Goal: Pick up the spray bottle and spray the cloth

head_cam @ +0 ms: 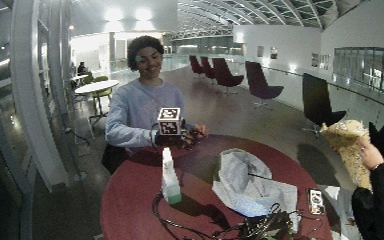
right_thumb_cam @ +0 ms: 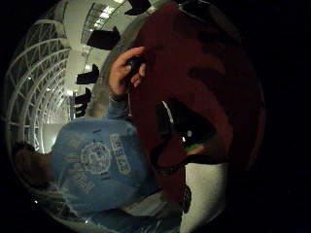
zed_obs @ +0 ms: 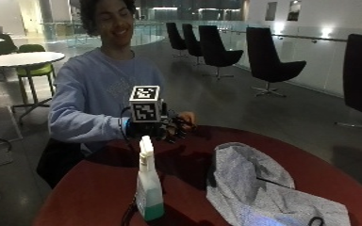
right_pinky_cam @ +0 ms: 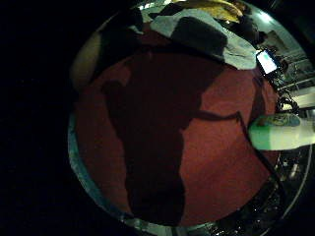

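A white spray bottle [zed_obs: 148, 183] with green liquid in its base stands upright on the round red table [zed_obs: 93, 188], near the front left. To its right lies a crumpled grey cloth [zed_obs: 256, 188]. My gloved right hand [zed_obs: 168, 126] hovers above the table's far edge, well behind the bottle and touching neither thing. Its fingers hang relaxed and hold nothing. The person's bare left hand [zed_obs: 186, 117] touches the glove's fingers. From the little finger side palm view, the bottle [right_pinky_cam: 280, 132] and the cloth [right_pinky_cam: 197, 29] both lie far off across the red tabletop.
A phone [head_cam: 316, 200] lies at the table's right edge, beyond the cloth. A tangle of black cables [head_cam: 245, 230] runs along the front edge and past the bottle's base. Bare red tabletop [zed_obs: 181, 160] stretches between my hand and the bottle.
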The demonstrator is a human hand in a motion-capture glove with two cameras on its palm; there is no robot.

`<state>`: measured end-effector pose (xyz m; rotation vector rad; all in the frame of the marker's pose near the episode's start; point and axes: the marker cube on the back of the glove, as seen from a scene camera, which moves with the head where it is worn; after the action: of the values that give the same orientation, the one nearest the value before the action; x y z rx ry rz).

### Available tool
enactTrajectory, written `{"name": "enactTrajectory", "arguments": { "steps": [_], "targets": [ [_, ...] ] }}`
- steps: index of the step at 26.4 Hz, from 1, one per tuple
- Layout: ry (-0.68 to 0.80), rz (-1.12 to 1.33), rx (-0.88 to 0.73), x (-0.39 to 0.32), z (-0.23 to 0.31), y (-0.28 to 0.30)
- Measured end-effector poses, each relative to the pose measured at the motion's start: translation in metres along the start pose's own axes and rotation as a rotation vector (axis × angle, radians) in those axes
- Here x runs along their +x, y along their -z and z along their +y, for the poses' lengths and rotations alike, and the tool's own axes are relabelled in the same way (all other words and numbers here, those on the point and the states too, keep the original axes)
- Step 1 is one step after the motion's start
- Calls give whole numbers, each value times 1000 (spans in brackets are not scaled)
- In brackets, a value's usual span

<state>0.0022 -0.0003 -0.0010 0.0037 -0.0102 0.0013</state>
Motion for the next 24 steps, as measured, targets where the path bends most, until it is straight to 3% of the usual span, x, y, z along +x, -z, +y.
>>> {"name": "enactTrajectory", "arguments": {
  "steps": [17,24],
  "targets": [
    [-61,13,5,20,0,-7],
    [-67,-85,130,25,20,8]
  ]
}}
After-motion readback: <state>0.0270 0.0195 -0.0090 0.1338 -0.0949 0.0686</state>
